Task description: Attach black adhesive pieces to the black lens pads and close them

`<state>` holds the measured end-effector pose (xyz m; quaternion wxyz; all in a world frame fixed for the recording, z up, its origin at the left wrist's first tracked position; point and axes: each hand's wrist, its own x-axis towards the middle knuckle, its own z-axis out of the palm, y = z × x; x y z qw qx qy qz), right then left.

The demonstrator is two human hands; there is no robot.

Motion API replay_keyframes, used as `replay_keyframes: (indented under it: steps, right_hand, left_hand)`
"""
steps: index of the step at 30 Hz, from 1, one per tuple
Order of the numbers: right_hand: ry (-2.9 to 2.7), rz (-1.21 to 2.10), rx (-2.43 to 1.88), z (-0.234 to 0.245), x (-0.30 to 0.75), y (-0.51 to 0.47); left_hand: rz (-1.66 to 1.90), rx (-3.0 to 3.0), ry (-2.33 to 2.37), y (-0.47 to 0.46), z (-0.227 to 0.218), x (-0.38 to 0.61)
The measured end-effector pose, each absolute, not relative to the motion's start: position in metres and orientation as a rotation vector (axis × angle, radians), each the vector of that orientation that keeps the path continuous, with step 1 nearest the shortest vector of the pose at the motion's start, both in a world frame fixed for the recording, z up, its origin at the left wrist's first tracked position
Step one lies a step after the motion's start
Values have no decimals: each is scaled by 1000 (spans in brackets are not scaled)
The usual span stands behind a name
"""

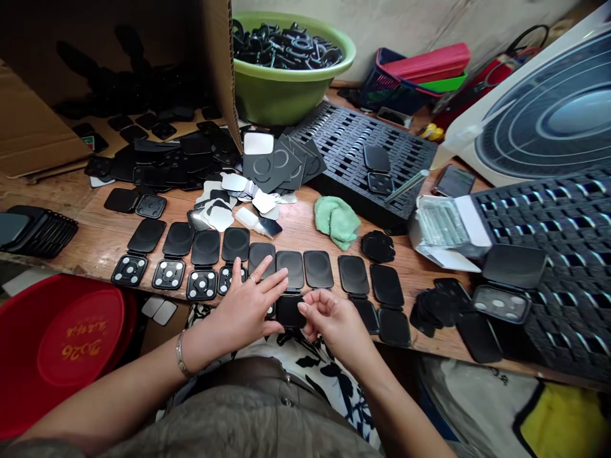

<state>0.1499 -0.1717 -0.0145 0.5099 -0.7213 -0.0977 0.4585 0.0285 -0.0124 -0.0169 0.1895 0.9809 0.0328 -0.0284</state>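
A row of unfolded black hinged cases lies along the table's front edge. My left hand (248, 299) is spread flat over the middle of the row, hiding parts of two cases. My right hand (337, 321) is closed in a pinch, thumb and forefinger at the right edge of a black square piece (289, 311) on the lower half of one case. Lower halves to the left, such as one case base (168, 274), show several pale round discs. On the right, a case base (394, 327) is plain black. Upper lids like this black lid (318, 269) lie flat.
Behind the row are white-backed stickers (221, 218), a green cloth (337, 219) and a cardboard box (222, 70) of black parts. A green basin (291, 76) holds more. Black slotted trays (329, 137) and an opened white carton (470, 222) stand right; red basins (52, 356) sit lower left.
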Motion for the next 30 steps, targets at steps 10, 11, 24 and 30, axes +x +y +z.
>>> replay_keyframes:
  steps: [10,11,24,30]
  right_hand:
    - [-238,1050,-1807,-9,147,-170]
    - [-245,1047,-1817,-9,147,-170]
    - [-729,803,-2242,-5,148,-168]
    - [-1076,638,-2602,5,144,-160]
  left_hand:
    - [-88,2727,98,-12,-15,30]
    - [-83,2728,98,-12,-15,30]
    - [-38,2739,93,-11,-18,29]
    - [-52,2735,90,-11,-19,29]
